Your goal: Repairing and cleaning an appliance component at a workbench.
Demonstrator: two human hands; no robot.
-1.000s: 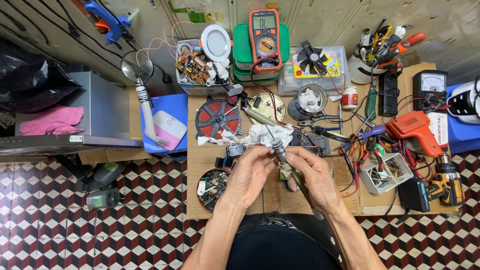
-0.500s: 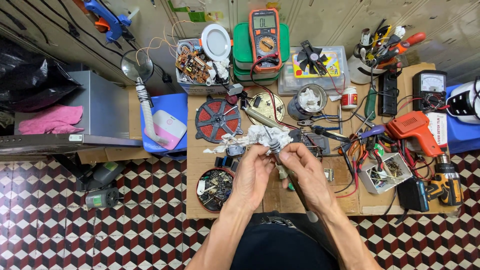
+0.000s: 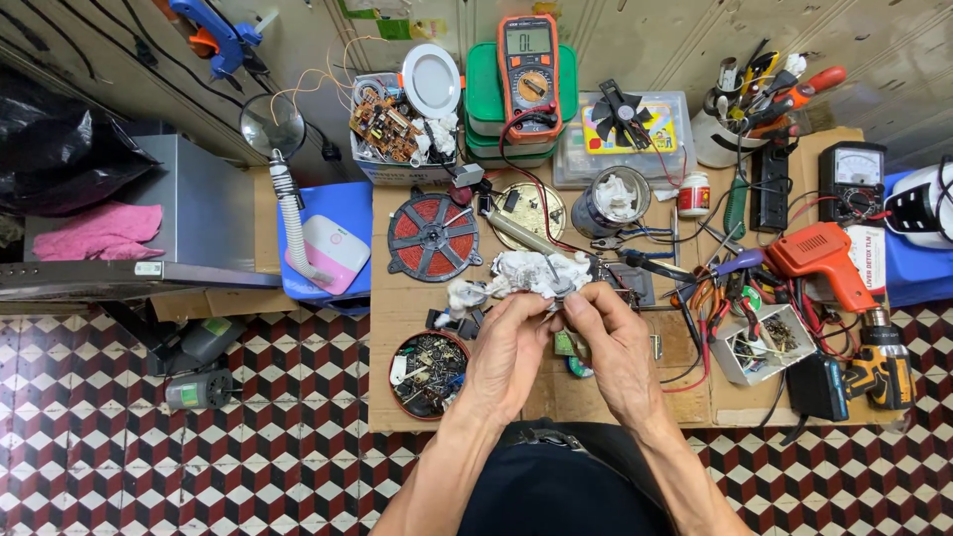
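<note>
Both of my hands meet over the middle of a cluttered wooden workbench (image 3: 397,298). My left hand (image 3: 511,342) and my right hand (image 3: 606,333) pinch a small metal part (image 3: 556,294) between their fingertips; it is too small to tell what it is. Just beyond the fingers lies a crumpled white tissue (image 3: 531,270). A round bowl of screws and scrap bits (image 3: 427,372) sits left of my left wrist. A red coil disc (image 3: 434,236) lies further back on the left.
An orange multimeter (image 3: 529,74) rests on green boxes at the back. An orange soldering gun (image 3: 824,263), a cordless drill (image 3: 879,362), pliers and wires crowd the right side. A magnifier lamp (image 3: 274,129) and a blue stool (image 3: 333,233) stand left. The floor is patterned tile.
My hands have shifted slightly left and closer together, with the fingertips now pinched on the small part near the tissue.
</note>
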